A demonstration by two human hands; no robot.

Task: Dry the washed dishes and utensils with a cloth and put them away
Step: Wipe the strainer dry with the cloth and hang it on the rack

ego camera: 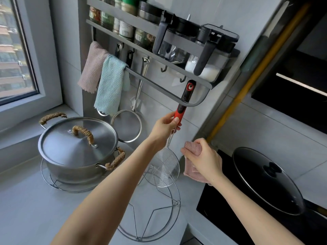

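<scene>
The grey tabletop (26, 209) runs from the window on the left to a black cooktop (221, 206) on the right, where a dark pan under a glass lid (265, 179) sits. On the far wall hangs a grey rack (113, 12) loaded with jars. A pink towel (92, 68) and a teal towel (109, 84) are draped over the left end of its rail. At the far left of the tabletop a lidded steel pot (62, 147) with rope-wrapped handles stands on a wire trivet (53, 184). A mesh strainer (126, 126) hangs from a rack hook behind it.

The skimmer (183, 103), red and black in the handle, is held upright in front of the wall. Its top is just under the right end of the rack and its round wire head hangs above the tabletop. Whether it is on a hook I cannot tell. The left hand (164, 126) has its fingers clamped on the lower red part of the handle. Just right of the wire head, the right hand (203, 160) has its fingers curled round a bunched pink cloth (192, 147).
</scene>
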